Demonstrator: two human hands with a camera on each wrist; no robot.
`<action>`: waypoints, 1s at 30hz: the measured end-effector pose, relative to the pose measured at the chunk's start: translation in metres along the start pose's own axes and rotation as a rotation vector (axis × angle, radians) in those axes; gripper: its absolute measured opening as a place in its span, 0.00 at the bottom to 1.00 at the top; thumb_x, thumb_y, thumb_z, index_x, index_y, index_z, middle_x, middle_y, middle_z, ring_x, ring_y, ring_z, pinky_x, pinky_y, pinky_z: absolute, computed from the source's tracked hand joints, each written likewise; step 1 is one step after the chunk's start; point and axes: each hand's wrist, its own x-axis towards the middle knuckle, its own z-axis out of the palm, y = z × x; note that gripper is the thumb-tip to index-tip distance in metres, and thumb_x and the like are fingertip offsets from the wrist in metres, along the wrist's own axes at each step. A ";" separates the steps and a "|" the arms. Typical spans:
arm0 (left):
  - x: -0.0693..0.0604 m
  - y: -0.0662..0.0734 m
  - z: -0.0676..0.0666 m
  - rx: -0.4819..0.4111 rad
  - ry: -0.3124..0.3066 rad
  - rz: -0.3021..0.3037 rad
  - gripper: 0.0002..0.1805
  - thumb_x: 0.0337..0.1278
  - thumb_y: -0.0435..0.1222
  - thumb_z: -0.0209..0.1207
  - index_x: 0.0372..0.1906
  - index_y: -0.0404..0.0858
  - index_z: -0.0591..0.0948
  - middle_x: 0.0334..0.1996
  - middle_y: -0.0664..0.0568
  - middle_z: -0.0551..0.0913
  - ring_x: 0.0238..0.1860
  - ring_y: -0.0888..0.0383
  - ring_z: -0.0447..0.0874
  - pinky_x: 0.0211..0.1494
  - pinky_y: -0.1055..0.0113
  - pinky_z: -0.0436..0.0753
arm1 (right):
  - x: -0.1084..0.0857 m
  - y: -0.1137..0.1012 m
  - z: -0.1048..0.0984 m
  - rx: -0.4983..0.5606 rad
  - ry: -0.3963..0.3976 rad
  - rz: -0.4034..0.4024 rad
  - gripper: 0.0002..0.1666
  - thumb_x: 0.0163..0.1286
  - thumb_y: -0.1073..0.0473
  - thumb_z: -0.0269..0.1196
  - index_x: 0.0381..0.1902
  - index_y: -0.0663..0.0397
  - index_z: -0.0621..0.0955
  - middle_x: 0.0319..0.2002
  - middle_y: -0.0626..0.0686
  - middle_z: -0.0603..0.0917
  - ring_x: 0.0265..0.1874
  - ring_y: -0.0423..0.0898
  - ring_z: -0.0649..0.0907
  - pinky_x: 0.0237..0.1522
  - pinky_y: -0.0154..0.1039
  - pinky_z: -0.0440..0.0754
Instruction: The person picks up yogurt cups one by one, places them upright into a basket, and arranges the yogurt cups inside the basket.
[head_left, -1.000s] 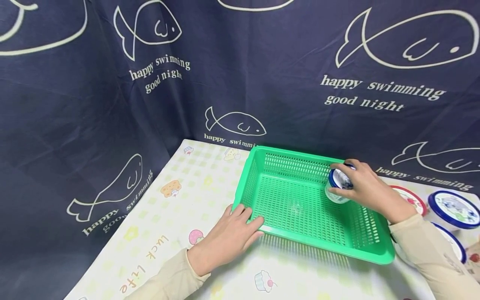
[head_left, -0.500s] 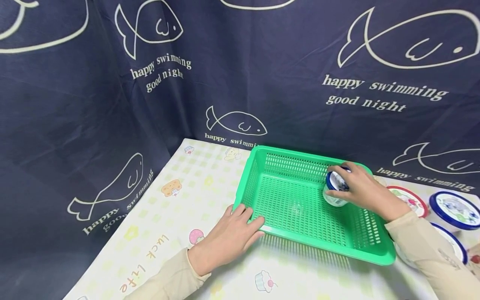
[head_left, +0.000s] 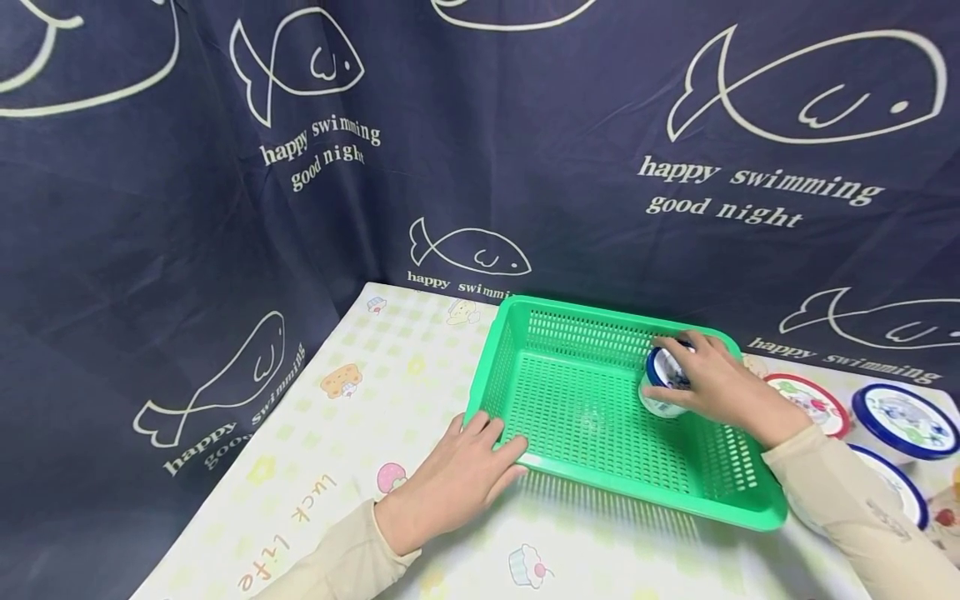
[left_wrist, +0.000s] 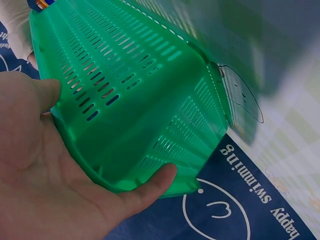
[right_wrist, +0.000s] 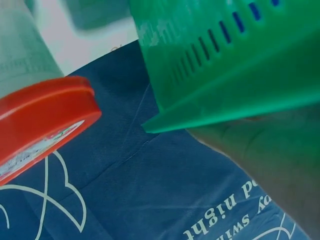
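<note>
Toward the basket's middle, the jar (head_left: 666, 368) and right hand (head_left: 708, 379) have shifted slightly since a second ago. The right hand's thumb and fingers clamp the jar's blue lid from above, hiding part of it; whether its base touches the basket's floor is hard to tell. In the right wrist view, the basket's wall blocks the fingertips. The left hand (head_left: 453, 475) grips the rim of the green basket (head_left: 592, 417) at its near left corner, some fingertips hidden inside. Right of the basket stand a red-lidded jar (head_left: 813, 400) and two blue-lidded jars (head_left: 903, 421), the nearer one partly covered by the sleeve (head_left: 840, 492). Something patterned (head_left: 947, 512) is cut off at the right edge.
</note>
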 end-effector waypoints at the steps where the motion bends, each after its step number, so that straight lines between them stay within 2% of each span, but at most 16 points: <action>1: 0.000 0.000 0.000 -0.001 0.001 0.000 0.14 0.77 0.53 0.43 0.48 0.50 0.74 0.35 0.56 0.72 0.39 0.55 0.66 0.47 0.58 0.71 | -0.001 -0.001 0.000 -0.002 -0.001 0.004 0.48 0.61 0.34 0.68 0.69 0.57 0.70 0.62 0.71 0.68 0.60 0.77 0.67 0.51 0.74 0.70; 7: 0.001 0.002 0.003 -0.009 0.007 0.008 0.15 0.77 0.53 0.43 0.48 0.50 0.74 0.35 0.56 0.71 0.38 0.55 0.66 0.45 0.59 0.70 | -0.014 -0.004 -0.006 -0.008 0.027 0.015 0.48 0.60 0.36 0.70 0.70 0.56 0.69 0.64 0.71 0.67 0.62 0.76 0.65 0.52 0.76 0.67; 13: 0.001 0.002 0.002 -0.007 -0.023 -0.006 0.15 0.77 0.53 0.42 0.49 0.50 0.74 0.36 0.55 0.72 0.39 0.55 0.66 0.46 0.58 0.70 | -0.028 -0.007 -0.015 -0.023 0.033 0.000 0.50 0.59 0.34 0.70 0.70 0.56 0.69 0.67 0.70 0.64 0.63 0.75 0.64 0.49 0.75 0.69; 21: -0.001 -0.001 0.003 -0.002 -0.011 -0.019 0.15 0.77 0.54 0.41 0.47 0.51 0.74 0.36 0.55 0.71 0.39 0.55 0.66 0.46 0.58 0.70 | -0.042 -0.006 -0.022 0.019 0.035 -0.002 0.51 0.60 0.33 0.68 0.71 0.56 0.67 0.69 0.71 0.62 0.63 0.77 0.63 0.50 0.76 0.68; 30: 0.000 0.001 0.003 -0.016 -0.006 -0.015 0.15 0.76 0.53 0.43 0.47 0.50 0.74 0.35 0.55 0.71 0.38 0.55 0.65 0.45 0.59 0.70 | -0.056 0.001 -0.021 0.031 0.101 -0.006 0.51 0.53 0.39 0.75 0.67 0.58 0.70 0.65 0.75 0.65 0.61 0.78 0.65 0.49 0.78 0.67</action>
